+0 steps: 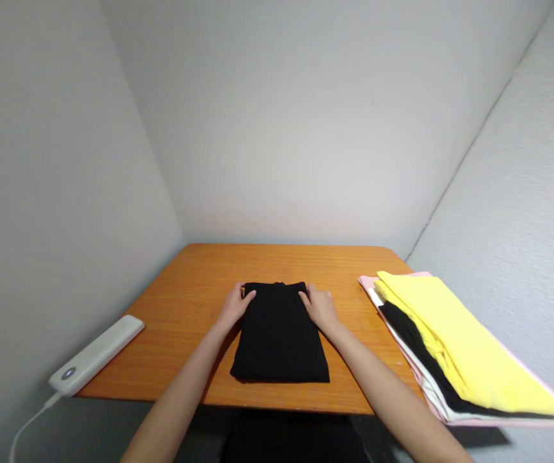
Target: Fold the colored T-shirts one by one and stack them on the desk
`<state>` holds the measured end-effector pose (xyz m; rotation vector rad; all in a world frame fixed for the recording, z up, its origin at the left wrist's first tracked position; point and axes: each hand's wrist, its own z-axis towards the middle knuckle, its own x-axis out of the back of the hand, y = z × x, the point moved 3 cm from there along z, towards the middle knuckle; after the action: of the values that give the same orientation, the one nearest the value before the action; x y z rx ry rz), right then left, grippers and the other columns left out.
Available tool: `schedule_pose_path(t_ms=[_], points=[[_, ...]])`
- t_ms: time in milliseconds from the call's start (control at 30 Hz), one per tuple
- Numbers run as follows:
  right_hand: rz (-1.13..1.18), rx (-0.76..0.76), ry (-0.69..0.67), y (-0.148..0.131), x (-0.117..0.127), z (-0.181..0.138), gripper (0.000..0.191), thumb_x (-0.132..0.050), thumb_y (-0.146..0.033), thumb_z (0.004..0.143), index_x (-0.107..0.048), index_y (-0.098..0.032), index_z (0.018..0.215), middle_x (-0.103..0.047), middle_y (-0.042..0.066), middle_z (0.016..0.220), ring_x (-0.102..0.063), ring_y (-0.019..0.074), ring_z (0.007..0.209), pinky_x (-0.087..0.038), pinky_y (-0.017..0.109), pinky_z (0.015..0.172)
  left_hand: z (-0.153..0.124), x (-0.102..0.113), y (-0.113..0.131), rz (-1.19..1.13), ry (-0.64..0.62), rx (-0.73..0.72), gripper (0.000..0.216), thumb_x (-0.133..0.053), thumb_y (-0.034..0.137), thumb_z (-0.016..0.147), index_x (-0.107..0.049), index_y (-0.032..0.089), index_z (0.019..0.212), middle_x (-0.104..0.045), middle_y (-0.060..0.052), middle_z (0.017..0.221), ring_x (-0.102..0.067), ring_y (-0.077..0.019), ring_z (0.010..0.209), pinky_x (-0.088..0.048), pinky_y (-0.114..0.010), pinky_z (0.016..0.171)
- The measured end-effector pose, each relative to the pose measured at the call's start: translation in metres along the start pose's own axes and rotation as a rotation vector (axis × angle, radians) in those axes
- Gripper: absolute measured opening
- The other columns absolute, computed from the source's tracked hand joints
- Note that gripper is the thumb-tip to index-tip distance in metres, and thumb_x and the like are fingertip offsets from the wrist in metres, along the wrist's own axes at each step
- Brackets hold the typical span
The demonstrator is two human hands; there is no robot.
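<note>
A folded black garment [279, 334] lies flat on the orange wooden table [180, 302], roughly at the centre of the tabletop and closer to my edge than to the far wall. It forms a compact rectangle, with its long sides running away from me and a small notch visible at the middle of its far edge.

My left hand [234, 305] rests on the far left corner of the garment. The fingers are extended and lie over the cloth edge, with the thumb on the table side; the hand is flat and mostly open, pressing or lightly pinching the corner. I cannot tell whether any cloth is actually gripped.

My right hand [321, 307] rests in the mirrored position on the far right corner. Its fingers point inward across the top edge, the palm is down, and the hand is likewise mostly open on the fabric.

Both forearms run from the near table edge along either side of the garment.

To my right, a stack of folded clothes [445, 347] overhangs the right side of the table, well apart from my right hand. A yellow piece is uppermost, with black, white and pink layers beneath it.

At the near left corner of the table lies a white power bank [96, 354] with a white cable [29, 421] leading off its near end.
</note>
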<state>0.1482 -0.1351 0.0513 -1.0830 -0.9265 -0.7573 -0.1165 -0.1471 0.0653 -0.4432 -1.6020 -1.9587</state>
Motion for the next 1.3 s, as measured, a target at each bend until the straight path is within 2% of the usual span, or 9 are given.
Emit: schedule_pose_path(t_ms=[100,200,300,400,533,700,967,1167,1300], points=[[-0.003,0.030,0.111,-0.003,0.010,0.000,0.052,-0.023,-0.047,0.101,-0.053,-0.017,0.131,-0.068,0.017,0.101,-0.064,0.0276,0.088,-0.046,0.043,0.085,-0.007,0.013,0.015,0.089,0.117,-0.063,0.034,-0.050,0.042,0.091,-0.056,0.017,0.113,-0.061,-0.014,0.115,-0.060,-0.0263,0.106,-0.047,-0.048,0.096],[-0.017,0.109,0.248,-0.021,0.023,-0.015,0.052,-0.025,-0.045,0.101,-0.045,-0.017,0.140,-0.060,0.019,0.123,-0.056,0.0321,0.114,-0.040,0.051,0.098,-0.030,0.021,0.046,0.257,0.176,-0.236,0.034,-0.044,0.038,0.094,-0.052,0.022,0.123,-0.057,-0.012,0.127,-0.052,-0.0256,0.122,-0.039,-0.049,0.107],[-0.031,0.215,0.225,-0.047,0.023,-0.043,0.059,-0.032,-0.049,0.099,-0.038,-0.013,0.146,-0.043,0.018,0.144,-0.035,0.0332,0.136,-0.029,0.053,0.111,-0.062,0.007,0.067,0.389,0.060,-0.402,0.041,-0.042,0.038,0.095,-0.047,0.028,0.134,-0.049,-0.007,0.143,-0.045,-0.0246,0.132,-0.036,-0.049,0.111],[-0.024,0.249,0.100,-0.065,0.011,-0.071,0.066,-0.036,-0.052,0.097,-0.031,-0.012,0.150,-0.023,0.014,0.155,-0.014,0.0314,0.145,-0.020,0.052,0.117,-0.088,-0.018,0.062,0.538,-0.045,-0.476,0.052,-0.043,0.041,0.094,-0.039,0.030,0.144,-0.037,-0.006,0.152,-0.033,-0.0279,0.140,-0.030,-0.055,0.113],[0.017,0.139,-0.075,-0.065,-0.007,-0.090,0.069,-0.036,-0.056,0.096,-0.026,-0.016,0.152,-0.008,0.011,0.158,-0.003,0.0322,0.145,-0.016,0.055,0.117,-0.101,-0.043,0.034,0.720,-0.162,-0.349,0.057,-0.037,0.043,0.093,-0.039,0.021,0.146,-0.030,-0.009,0.155,-0.022,-0.0295,0.145,-0.030,-0.056,0.113],[0.087,0.086,-0.115,-0.063,-0.006,-0.095,0.067,-0.033,-0.054,0.098,-0.019,-0.020,0.154,0.004,0.006,0.158,0.004,0.0285,0.145,-0.009,0.051,0.119,-0.102,-0.051,0.020,0.835,-0.217,-0.283,0.062,-0.032,0.042,0.093,-0.037,0.011,0.146,-0.022,-0.008,0.157,-0.016,-0.0262,0.146,-0.034,-0.047,0.112],[0.187,0.088,-0.116,-0.066,0.008,-0.095,0.066,-0.034,-0.054,0.098,-0.019,-0.020,0.153,0.003,0.007,0.158,0.004,0.0281,0.145,-0.007,0.051,0.119,-0.099,-0.052,0.026,0.896,-0.215,-0.289,0.064,-0.027,0.042,0.091,-0.039,0.008,0.144,-0.021,-0.008,0.157,-0.013,-0.0256,0.147,-0.032,-0.045,0.113],[0.177,0.096,-0.093,-0.066,0.013,-0.098,0.066,-0.034,-0.054,0.098,-0.023,-0.018,0.152,-0.003,0.010,0.158,0.001,0.0289,0.145,-0.009,0.051,0.119,-0.102,-0.054,0.032,0.931,-0.237,-0.214,0.066,-0.027,0.043,0.089,-0.037,0.010,0.145,-0.023,-0.008,0.156,-0.017,-0.0273,0.146,-0.030,-0.049,0.113],[0.116,0.158,-0.050,-0.066,0.017,-0.114,0.068,-0.040,-0.052,0.097,-0.024,-0.016,0.152,-0.009,0.013,0.157,-0.003,0.0296,0.145,-0.015,0.052,0.118,-0.119,-0.051,0.039,0.941,-0.216,-0.241,0.064,-0.030,0.039,0.085,-0.049,0.011,0.139,-0.034,-0.010,0.151,-0.026,-0.0307,0.143,-0.025,-0.054,0.113]])
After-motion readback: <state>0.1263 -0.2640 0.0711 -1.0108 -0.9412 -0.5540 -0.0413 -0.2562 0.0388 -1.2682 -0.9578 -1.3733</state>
